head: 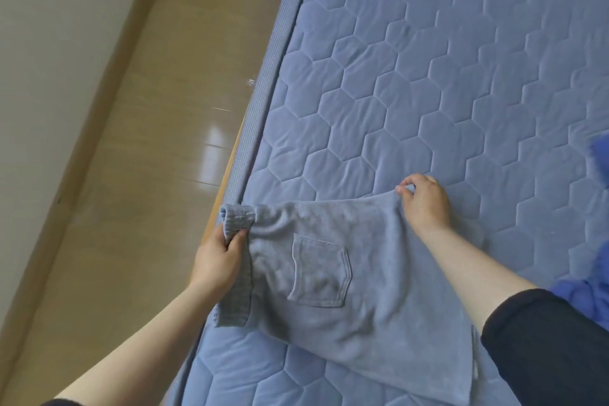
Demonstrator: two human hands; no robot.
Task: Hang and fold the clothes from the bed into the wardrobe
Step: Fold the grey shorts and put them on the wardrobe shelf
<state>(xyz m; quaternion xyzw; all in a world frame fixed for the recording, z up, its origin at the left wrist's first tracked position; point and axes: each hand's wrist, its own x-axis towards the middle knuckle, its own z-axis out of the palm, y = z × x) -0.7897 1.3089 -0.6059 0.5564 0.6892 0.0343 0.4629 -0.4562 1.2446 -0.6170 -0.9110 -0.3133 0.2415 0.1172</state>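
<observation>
Where the shorts (362,323) lay: spread flat on the bed (428,59), close to its left edge, the waistband end reaching out over that edge.
Look of the shorts: grey-blue, soft and towel-like, with a ribbed waistband (234,300) on the left and a stitched patch pocket (319,273) facing up.
Left hand (217,257): clamped on the waistband, fingers curled under the rib and thumb pressed on top.
Right hand (425,204): pinched the far edge of the fabric between thumb and fingertips, lifting a small peak of cloth.
Hands together or apart: well apart, one at each end of the garment, the cloth drawn between them.
Sleeve (543,349): black, pushed up on the right forearm.
Bed surface: blue quilting in a hexagon pattern.
Blue cloth (586,293): brighter blue, at the right border, partly cut off.
Floor (148,142): pale wood, glossy, left of the bed.
Wall (49,43): plain, light.
</observation>
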